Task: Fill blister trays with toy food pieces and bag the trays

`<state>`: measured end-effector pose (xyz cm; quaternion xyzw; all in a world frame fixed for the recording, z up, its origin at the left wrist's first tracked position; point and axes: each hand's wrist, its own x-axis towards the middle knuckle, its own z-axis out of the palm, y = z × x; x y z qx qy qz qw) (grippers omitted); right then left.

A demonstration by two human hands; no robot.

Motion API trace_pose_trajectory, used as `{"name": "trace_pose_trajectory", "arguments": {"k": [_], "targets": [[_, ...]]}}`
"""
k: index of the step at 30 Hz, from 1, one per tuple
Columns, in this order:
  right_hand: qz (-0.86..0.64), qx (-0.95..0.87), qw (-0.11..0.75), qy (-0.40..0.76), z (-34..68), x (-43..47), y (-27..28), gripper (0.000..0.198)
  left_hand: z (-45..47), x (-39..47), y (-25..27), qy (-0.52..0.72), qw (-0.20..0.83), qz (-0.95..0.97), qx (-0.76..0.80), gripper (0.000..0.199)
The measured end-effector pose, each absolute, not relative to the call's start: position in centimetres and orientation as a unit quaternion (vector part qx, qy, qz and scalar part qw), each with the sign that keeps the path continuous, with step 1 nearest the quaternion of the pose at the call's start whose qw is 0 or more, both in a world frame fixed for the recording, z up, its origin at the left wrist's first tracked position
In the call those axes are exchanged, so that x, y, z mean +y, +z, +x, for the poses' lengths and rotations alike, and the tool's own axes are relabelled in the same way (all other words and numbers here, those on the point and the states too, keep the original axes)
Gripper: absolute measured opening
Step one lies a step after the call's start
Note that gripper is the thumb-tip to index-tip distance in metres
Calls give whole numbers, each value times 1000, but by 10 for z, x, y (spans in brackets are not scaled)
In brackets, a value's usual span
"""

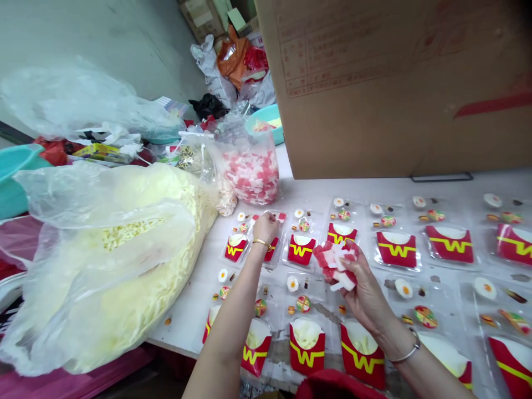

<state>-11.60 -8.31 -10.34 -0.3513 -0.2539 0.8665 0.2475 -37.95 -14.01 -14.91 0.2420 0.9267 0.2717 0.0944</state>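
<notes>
My left hand (266, 226) is closed over a clear plastic blister tray in the back row; its fingertips are hidden, so whatever they pinch cannot be made out. A small red-and-white piece (282, 218) shows at its right side. Below the hand, a red french-fry box (271, 254) with a yellow W is partly covered. My right hand (361, 280) grips a bunch of small red-and-white plastic pieces (337, 260) with white stems, above the trays. Neighbouring trays hold toy fried eggs (292, 284), round pizza-like pieces (303, 303), small burgers and fry boxes (306, 344).
A clear bag of red-and-white pieces (251, 174) stands behind the trays. At left lies a big bag of pale yellow sticks (137, 260). A large cardboard box (390, 100) walls off the back right. Teal basins (19, 177) and plastic bags crowd the left and back.
</notes>
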Motion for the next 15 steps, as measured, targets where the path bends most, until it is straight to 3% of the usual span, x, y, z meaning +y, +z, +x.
{"name": "trace_pose_trajectory", "arguments": {"k": [3, 9, 15], "targets": [[-344, -258, 244, 869, -114, -84, -101, 53, -362, -141, -129, 284, 107, 299, 905, 11], [-333, -250, 254, 873, -106, -81, -98, 64, -292, -148, -75, 372, 334, 469, 728, 31], [-342, -225, 287, 866, -102, -76, -99, 67, -248, -147, -55, 331, 248, 531, 740, 30]]}}
